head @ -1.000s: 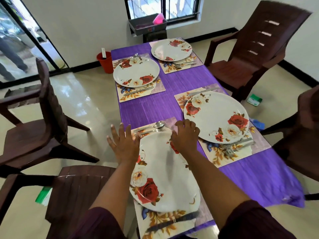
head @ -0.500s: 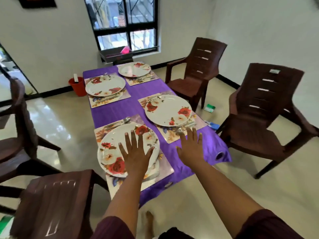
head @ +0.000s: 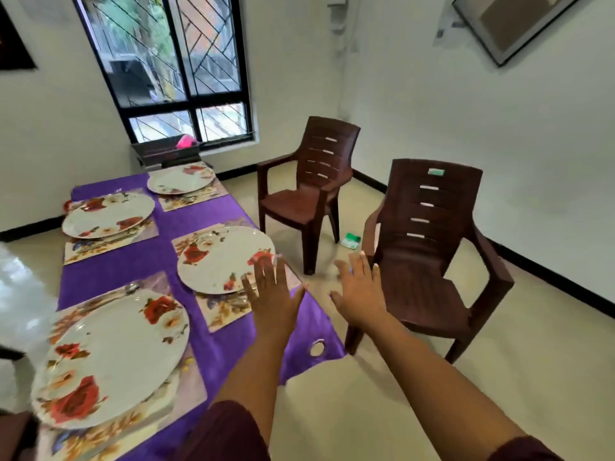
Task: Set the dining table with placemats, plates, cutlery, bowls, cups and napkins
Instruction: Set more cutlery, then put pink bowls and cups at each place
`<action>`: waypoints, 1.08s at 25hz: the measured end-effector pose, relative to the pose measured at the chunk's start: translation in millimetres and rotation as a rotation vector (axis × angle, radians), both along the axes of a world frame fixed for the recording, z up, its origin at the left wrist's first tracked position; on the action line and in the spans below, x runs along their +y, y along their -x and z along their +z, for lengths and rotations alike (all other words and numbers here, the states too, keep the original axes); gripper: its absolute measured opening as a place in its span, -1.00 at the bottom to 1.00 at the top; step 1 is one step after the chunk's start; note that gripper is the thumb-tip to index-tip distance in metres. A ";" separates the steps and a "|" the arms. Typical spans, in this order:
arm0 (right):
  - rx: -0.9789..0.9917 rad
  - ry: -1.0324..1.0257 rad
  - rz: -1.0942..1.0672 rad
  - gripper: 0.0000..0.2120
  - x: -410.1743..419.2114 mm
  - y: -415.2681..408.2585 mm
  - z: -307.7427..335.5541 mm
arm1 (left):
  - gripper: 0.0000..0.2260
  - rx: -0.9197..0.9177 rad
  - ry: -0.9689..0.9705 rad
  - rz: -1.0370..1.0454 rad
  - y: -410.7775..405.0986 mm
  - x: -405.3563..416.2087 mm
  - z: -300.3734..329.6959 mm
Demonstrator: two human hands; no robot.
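Centrally, the left hand (head: 273, 302) and right hand (head: 361, 289) hover apart, fingers spread, holding nothing. Four floral plates (head: 109, 357) rest on placemats (head: 219, 314) across the purple tablecloth (head: 139, 261), from 7 to 11 o'clock; two brown chairs (head: 422, 261) stand at 2 o'clock.

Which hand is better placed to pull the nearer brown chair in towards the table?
Probably the right hand: it hovers open beside the nearer chair, while the left hand is over the table's purple cloth.
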State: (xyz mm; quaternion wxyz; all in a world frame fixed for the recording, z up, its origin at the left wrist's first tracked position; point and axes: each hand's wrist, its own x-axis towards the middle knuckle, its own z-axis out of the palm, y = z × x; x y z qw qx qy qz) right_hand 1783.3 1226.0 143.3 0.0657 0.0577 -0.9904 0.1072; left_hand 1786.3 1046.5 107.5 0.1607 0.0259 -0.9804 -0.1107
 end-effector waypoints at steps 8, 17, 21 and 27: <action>0.005 -0.101 0.012 -0.37 156.1 105.2 11.1 | -0.31 0.055 0.268 -0.111 106.6 108.9 30.4; -0.067 -0.122 0.246 -0.09 155.3 322.5 11.1 | -0.27 -0.027 0.127 0.205 286.1 97.6 2.3; -0.043 -0.100 0.335 -0.16 122.1 424.4 14.7 | -0.26 -0.031 0.093 0.264 361.5 79.1 -7.3; 0.009 0.069 0.348 -0.52 76.4 514.6 -25.6 | -0.29 -0.070 -0.032 0.406 409.8 55.6 -12.1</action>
